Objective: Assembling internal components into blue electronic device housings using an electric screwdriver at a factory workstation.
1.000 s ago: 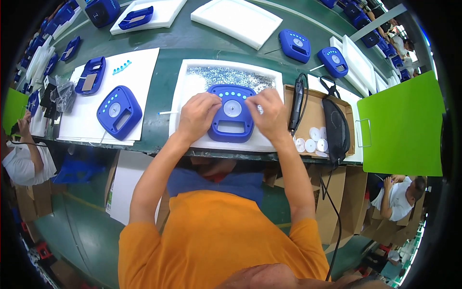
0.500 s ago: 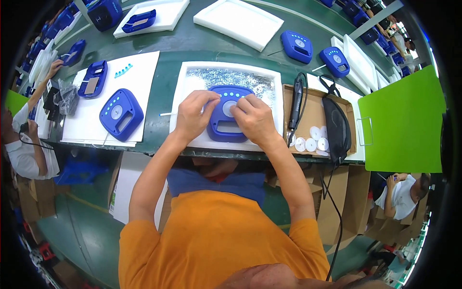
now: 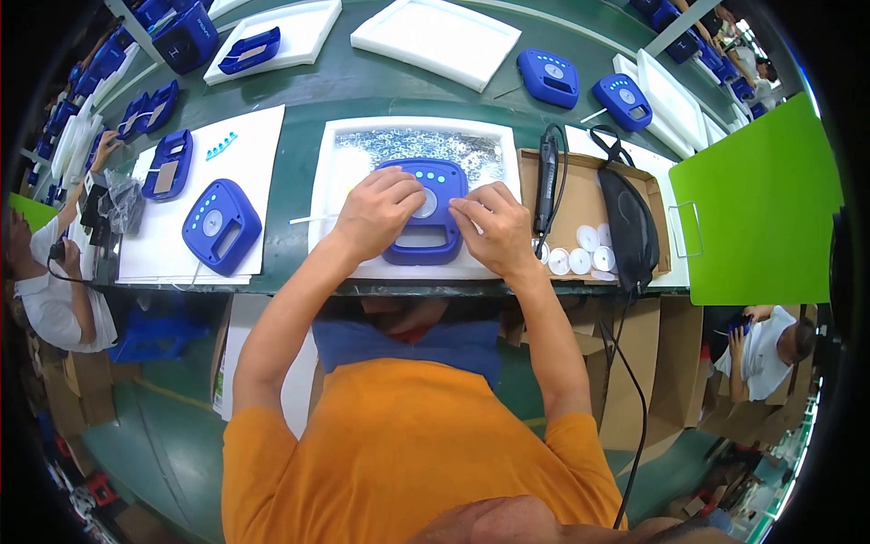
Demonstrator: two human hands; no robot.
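A blue plastic housing (image 3: 422, 257) with a round pale disc (image 3: 424, 203), a slot below it and several pale green dots lies in a white foam tray (image 3: 319, 195). My left hand (image 3: 381, 210) is closed over the housing's left side, its fingertips curled down beside the disc. What those fingers press or hold is hidden. At the housing's right edge, my right hand (image 3: 494, 228) pinches thumb and forefinger together. Anything between them is too small to make out. A white cable end (image 3: 308, 219) sticks out left of the tray.
On white sheets to the left lie another blue housing (image 3: 222, 227), an open blue shell (image 3: 169, 165) and a row of small blue pieces (image 3: 221, 145). A cardboard box (image 3: 566, 208) at right holds an electric screwdriver (image 3: 546, 177), white discs (image 3: 580, 260) and a black pouch (image 3: 630, 222).
My left hand has shifted from a pinch over the top-left dots to a curled pose on the housing's left side. My right hand has moved off the disc to the right edge.
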